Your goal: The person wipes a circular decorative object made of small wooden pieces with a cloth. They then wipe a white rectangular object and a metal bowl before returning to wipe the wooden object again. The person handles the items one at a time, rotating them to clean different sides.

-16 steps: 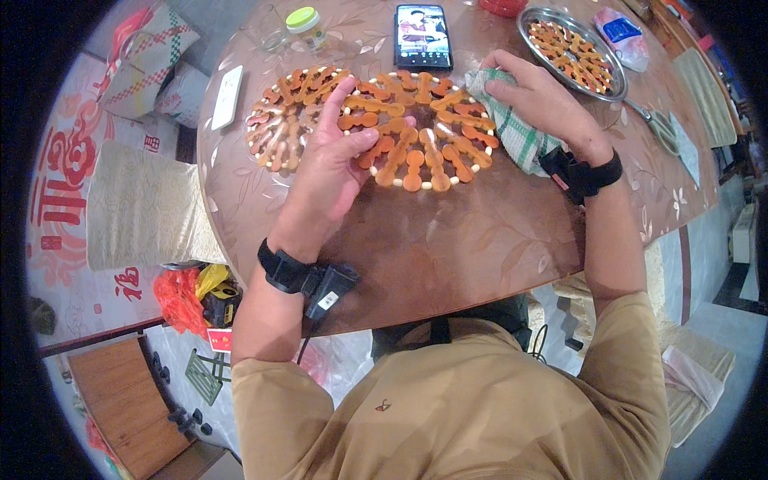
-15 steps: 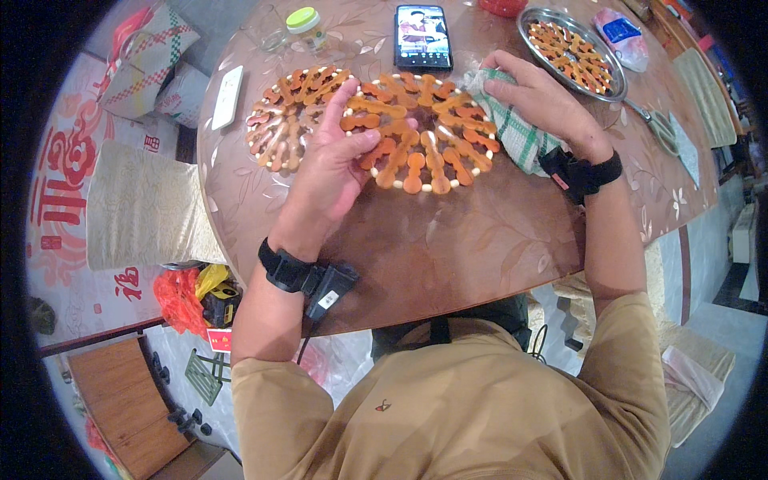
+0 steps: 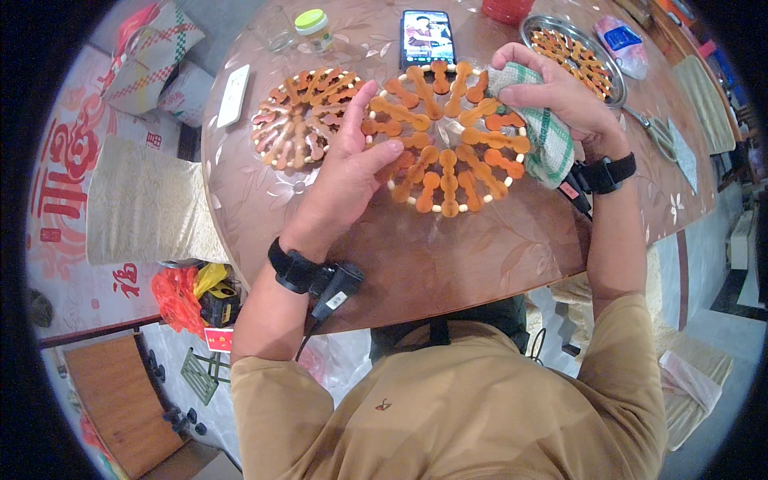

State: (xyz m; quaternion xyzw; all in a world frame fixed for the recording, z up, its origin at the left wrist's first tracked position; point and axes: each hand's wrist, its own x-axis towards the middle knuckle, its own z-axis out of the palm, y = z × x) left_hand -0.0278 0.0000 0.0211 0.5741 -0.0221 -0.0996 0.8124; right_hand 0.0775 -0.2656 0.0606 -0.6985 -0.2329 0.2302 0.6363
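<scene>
A round openwork mat (image 3: 450, 172) of orange-brown, knobbed wooden-looking pieces, rimmed with cream beads, is held up over the table in front of me. My left hand (image 3: 346, 168) grips its left edge, thumb on the face and the other fingers partly hidden behind. At the upper right edge, my right hand (image 3: 552, 90) is closed on a green-and-white checked cloth (image 3: 550, 144), whose bunched end meets the rim while the rest hangs down. Left of my left hand, a similar mat (image 3: 292, 120) lies flat on the table. Both wrists wear black straps with small devices.
Beyond the mat stands a lit phone (image 3: 428, 36). A lime-lidded jar (image 3: 314, 34), a clear glass (image 3: 276, 30) and a white slab (image 3: 233, 96) are at the left. On the right are a steel tray (image 3: 621, 90) holding another mat, scissors (image 3: 661, 138) and a plastic packet (image 3: 621, 36).
The held mat has risen and turned more face-on to me, shifting right. My right hand has drawn the cloth's end up to its upper right rim. My left hand keeps its grip.
</scene>
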